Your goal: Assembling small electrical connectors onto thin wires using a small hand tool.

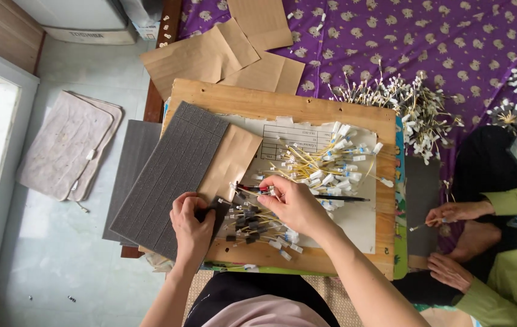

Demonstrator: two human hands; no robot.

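My left hand (192,225) rests on the near corner of a dark grey foam sheet (170,172) scored into small squares, its fingers pinching a foam piece at the edge. My right hand (294,203) is closed around a small wire with a red part at its tip (253,189), just above a heap of short wires with dark foam and white tags (257,227). A second heap of yellow wires with white connectors (325,163) lies beyond my right hand. All sit on a wooden board (282,103).
Brown paper sheets (222,54) lie on purple patterned cloth (452,36) behind the board. More wire bundles (415,106) sit at the right. Another person in green sleeves (512,200) works at the right with hands (458,212) low. A black pen (346,198) lies on printed paper.
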